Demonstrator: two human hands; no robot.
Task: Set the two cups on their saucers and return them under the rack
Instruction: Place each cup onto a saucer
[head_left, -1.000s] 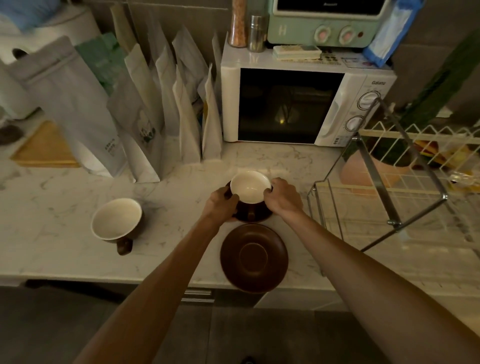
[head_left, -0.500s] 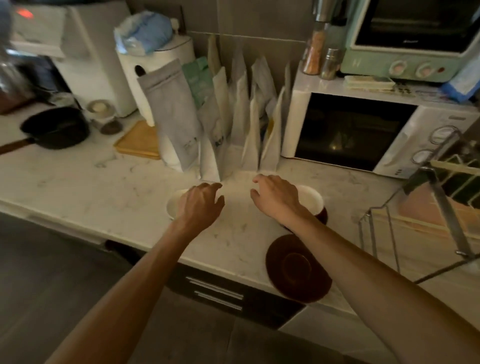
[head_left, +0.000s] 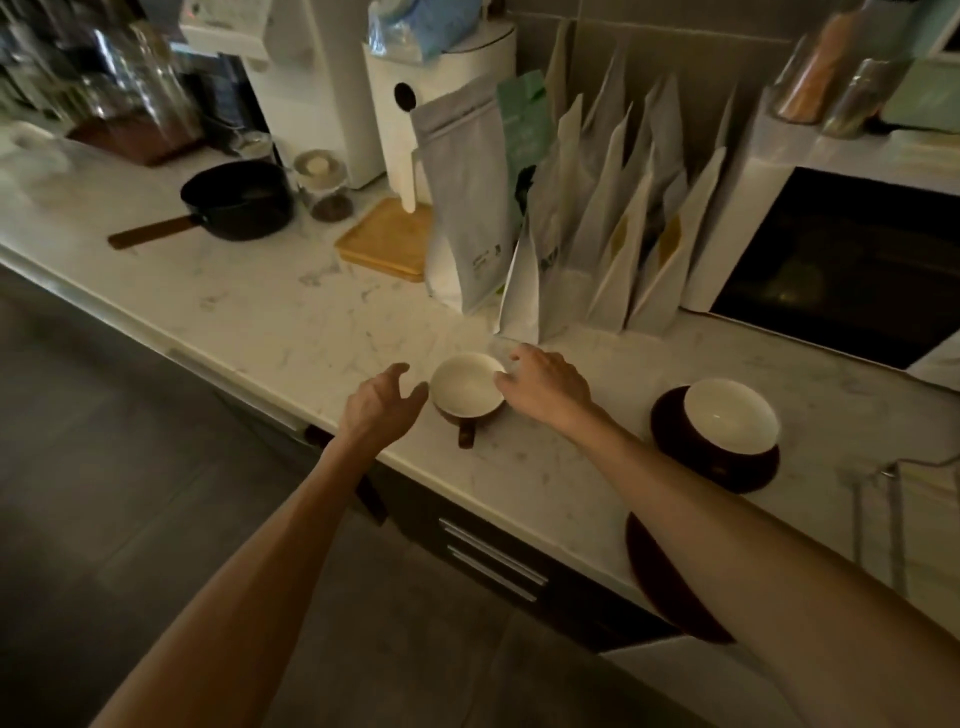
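Observation:
A brown cup with a white inside (head_left: 467, 387) stands on the bare marble counter, its handle pointing toward me. My left hand (head_left: 382, 408) hovers just left of it, fingers spread, holding nothing. My right hand (head_left: 545, 387) is at the cup's right rim, fingers apart; contact is unclear. To the right, the second cup (head_left: 730, 421) sits on a brown saucer (head_left: 670, 426). An empty brown saucer (head_left: 654, 577) lies at the counter's front edge, partly hidden by my right forearm.
Paper pouches (head_left: 597, 234) stand in a row behind the cup. A microwave (head_left: 841, 260) is at the right, a wire rack's edge (head_left: 883, 499) at far right. A black saucepan (head_left: 234, 200), a jar (head_left: 324, 184) and a wooden board (head_left: 387, 239) sit at left.
Both hands let go of the cup now resting on its saucer and moved left to the other cup. The view swung left.

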